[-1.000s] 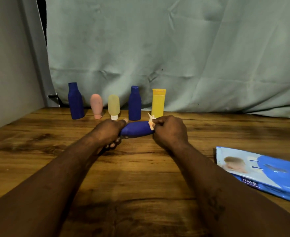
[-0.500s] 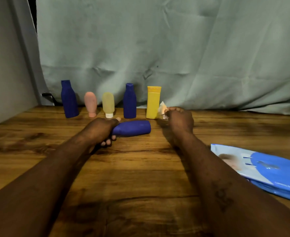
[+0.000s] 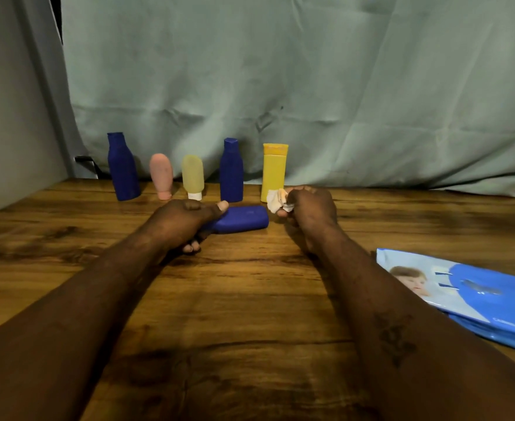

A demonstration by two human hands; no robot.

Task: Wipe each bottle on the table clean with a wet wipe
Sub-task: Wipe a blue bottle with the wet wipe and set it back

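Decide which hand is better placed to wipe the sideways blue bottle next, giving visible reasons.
The right hand: it holds the wet wipe beside the free end of the sideways blue bottle, while the left hand grips that bottle.

My left hand (image 3: 180, 221) grips the lying blue bottle (image 3: 241, 219), held horizontal. My right hand (image 3: 311, 208) pinches the crumpled wet wipe (image 3: 276, 200) just beside the bottle's right end. Upright in a row behind: tall blue bottle (image 3: 122, 168), pink bottle (image 3: 161, 174), pale yellow bottle (image 3: 192, 176), second blue bottle (image 3: 231, 171), yellow bottle (image 3: 274, 170). The wipes pack (image 3: 469, 296) lies flat on the surface (image 3: 250, 299), right side.
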